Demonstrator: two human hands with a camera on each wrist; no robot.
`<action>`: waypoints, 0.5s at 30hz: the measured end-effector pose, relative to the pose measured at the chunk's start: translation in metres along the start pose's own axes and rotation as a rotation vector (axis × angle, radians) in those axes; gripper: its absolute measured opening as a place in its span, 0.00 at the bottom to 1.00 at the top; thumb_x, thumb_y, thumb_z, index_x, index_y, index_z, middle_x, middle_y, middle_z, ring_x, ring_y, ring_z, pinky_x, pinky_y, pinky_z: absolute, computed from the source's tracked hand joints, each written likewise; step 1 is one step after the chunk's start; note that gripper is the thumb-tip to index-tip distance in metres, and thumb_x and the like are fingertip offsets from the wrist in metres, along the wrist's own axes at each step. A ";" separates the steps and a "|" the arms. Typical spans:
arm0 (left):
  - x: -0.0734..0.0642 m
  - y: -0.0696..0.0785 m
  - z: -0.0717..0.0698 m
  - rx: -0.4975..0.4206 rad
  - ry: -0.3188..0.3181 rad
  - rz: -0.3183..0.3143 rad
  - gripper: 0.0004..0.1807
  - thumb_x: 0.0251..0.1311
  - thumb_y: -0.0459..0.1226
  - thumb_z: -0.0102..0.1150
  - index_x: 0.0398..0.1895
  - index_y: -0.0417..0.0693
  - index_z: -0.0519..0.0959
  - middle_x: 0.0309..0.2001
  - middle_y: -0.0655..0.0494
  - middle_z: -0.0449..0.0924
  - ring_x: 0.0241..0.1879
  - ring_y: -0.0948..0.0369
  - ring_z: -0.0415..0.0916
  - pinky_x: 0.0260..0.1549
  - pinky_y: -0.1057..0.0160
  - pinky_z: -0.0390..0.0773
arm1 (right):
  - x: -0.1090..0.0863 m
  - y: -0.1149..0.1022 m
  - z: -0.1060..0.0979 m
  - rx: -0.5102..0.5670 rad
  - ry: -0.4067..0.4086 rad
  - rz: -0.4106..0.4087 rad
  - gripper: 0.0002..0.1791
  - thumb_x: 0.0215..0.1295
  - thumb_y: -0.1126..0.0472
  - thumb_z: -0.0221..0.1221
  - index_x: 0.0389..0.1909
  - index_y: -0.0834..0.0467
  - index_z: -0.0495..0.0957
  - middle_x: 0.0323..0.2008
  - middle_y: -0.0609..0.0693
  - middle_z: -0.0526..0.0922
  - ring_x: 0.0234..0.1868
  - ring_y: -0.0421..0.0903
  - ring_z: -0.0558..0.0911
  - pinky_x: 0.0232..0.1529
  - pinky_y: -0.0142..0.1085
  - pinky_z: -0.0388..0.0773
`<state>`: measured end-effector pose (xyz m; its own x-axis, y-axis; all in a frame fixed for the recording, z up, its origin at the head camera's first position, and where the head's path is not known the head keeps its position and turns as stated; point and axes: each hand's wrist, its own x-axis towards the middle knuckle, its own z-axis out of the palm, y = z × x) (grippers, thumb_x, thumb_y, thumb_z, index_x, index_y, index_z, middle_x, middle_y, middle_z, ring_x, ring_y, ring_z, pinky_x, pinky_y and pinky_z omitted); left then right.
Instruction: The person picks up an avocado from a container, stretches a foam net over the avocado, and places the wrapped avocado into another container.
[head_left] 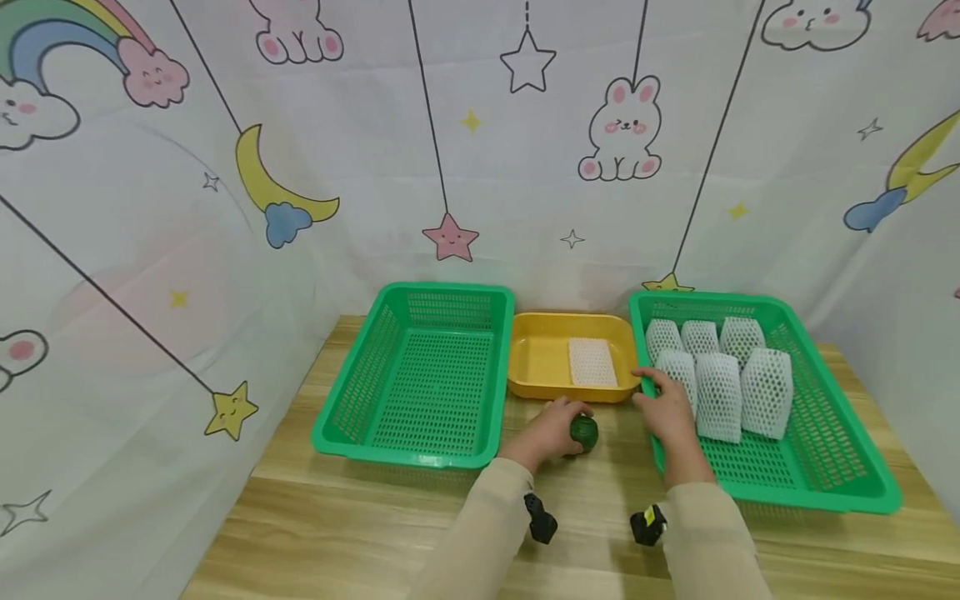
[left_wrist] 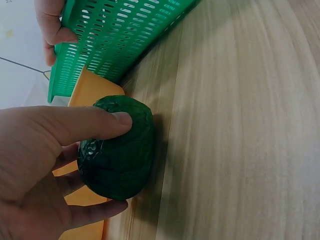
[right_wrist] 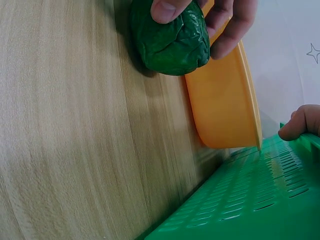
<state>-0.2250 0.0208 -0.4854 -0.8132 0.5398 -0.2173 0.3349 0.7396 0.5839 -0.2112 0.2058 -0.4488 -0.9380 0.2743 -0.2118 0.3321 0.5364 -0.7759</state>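
Note:
My left hand grips a dark green round fruit low over the table, in front of the yellow tray. The left wrist view shows the fruit glossy and wrinkled, with the thumb on top and the fingers curled under it. My right hand is at the left rim of the right green basket; its thumb and index finger are spread apart beside the tray's right end. In the right wrist view its fingertip is right at the basket's rim.
White foam net sleeves stand in two rows inside the right basket. Another foam net lies flat in the yellow tray. A second green basket stands left of the tray. Behind the wooden table hangs a cartoon-printed cloth.

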 end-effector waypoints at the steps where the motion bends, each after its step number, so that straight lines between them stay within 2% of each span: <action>1: 0.000 0.001 -0.002 0.014 -0.002 -0.003 0.29 0.49 0.36 0.70 0.57 0.58 0.72 0.52 0.56 0.68 0.52 0.57 0.65 0.43 0.63 0.72 | 0.001 0.000 0.000 0.001 0.001 -0.003 0.24 0.62 0.67 0.50 0.61 0.57 0.68 0.61 0.68 0.58 0.61 0.63 0.58 0.58 0.56 0.56; 3: -0.002 0.003 -0.006 0.057 0.006 0.004 0.30 0.49 0.37 0.69 0.58 0.59 0.71 0.55 0.55 0.66 0.55 0.56 0.63 0.44 0.63 0.72 | 0.002 -0.001 0.001 0.001 0.001 -0.010 0.24 0.62 0.67 0.50 0.61 0.58 0.68 0.61 0.68 0.59 0.61 0.63 0.58 0.58 0.56 0.56; 5: -0.007 0.008 -0.017 0.090 0.024 0.019 0.31 0.50 0.39 0.69 0.60 0.58 0.70 0.57 0.54 0.65 0.57 0.55 0.61 0.45 0.63 0.72 | 0.003 -0.002 0.002 0.005 -0.001 -0.012 0.24 0.62 0.67 0.50 0.61 0.58 0.68 0.61 0.68 0.59 0.61 0.63 0.58 0.59 0.56 0.56; 8: -0.019 0.016 -0.047 0.147 0.106 0.032 0.31 0.52 0.43 0.67 0.61 0.58 0.68 0.60 0.52 0.61 0.60 0.54 0.57 0.48 0.60 0.70 | 0.004 -0.004 0.003 0.012 -0.006 -0.010 0.24 0.62 0.67 0.50 0.61 0.58 0.68 0.61 0.68 0.59 0.61 0.63 0.58 0.58 0.56 0.56; 9: -0.023 0.017 -0.060 0.151 0.147 0.015 0.31 0.52 0.44 0.67 0.61 0.56 0.68 0.61 0.51 0.60 0.60 0.52 0.56 0.49 0.57 0.70 | 0.004 -0.004 0.003 0.012 -0.007 -0.008 0.24 0.62 0.67 0.50 0.61 0.57 0.68 0.61 0.68 0.59 0.61 0.63 0.58 0.58 0.56 0.56; 11: -0.030 0.012 -0.084 0.131 0.221 -0.067 0.33 0.51 0.46 0.67 0.61 0.52 0.67 0.61 0.46 0.59 0.59 0.49 0.55 0.47 0.53 0.71 | 0.004 -0.005 0.002 0.006 -0.013 -0.007 0.24 0.62 0.67 0.49 0.61 0.57 0.68 0.61 0.68 0.58 0.61 0.63 0.58 0.57 0.56 0.57; 12: -0.033 0.007 -0.093 0.121 0.240 -0.128 0.36 0.51 0.47 0.67 0.63 0.50 0.65 0.61 0.44 0.59 0.59 0.47 0.57 0.47 0.51 0.71 | 0.004 -0.006 0.001 0.003 -0.018 -0.009 0.24 0.62 0.67 0.49 0.61 0.57 0.67 0.61 0.69 0.58 0.61 0.63 0.58 0.57 0.56 0.57; 14: -0.038 -0.008 -0.107 0.069 0.219 -0.257 0.40 0.52 0.48 0.66 0.65 0.44 0.60 0.61 0.41 0.61 0.56 0.46 0.61 0.45 0.50 0.72 | 0.003 -0.009 -0.001 -0.004 -0.036 -0.015 0.25 0.62 0.67 0.49 0.62 0.59 0.66 0.62 0.70 0.56 0.61 0.64 0.57 0.57 0.57 0.57; 15: -0.039 -0.016 -0.111 0.010 0.173 -0.316 0.41 0.53 0.48 0.65 0.66 0.42 0.59 0.59 0.40 0.63 0.54 0.45 0.65 0.43 0.49 0.74 | 0.003 -0.011 -0.002 -0.016 -0.039 -0.021 0.25 0.62 0.67 0.49 0.62 0.60 0.66 0.62 0.71 0.55 0.61 0.65 0.56 0.57 0.57 0.57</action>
<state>-0.2513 -0.0571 -0.3997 -0.9456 0.2086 -0.2498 0.0582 0.8636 0.5008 -0.2170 0.2024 -0.4400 -0.9479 0.2319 -0.2185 0.3133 0.5543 -0.7711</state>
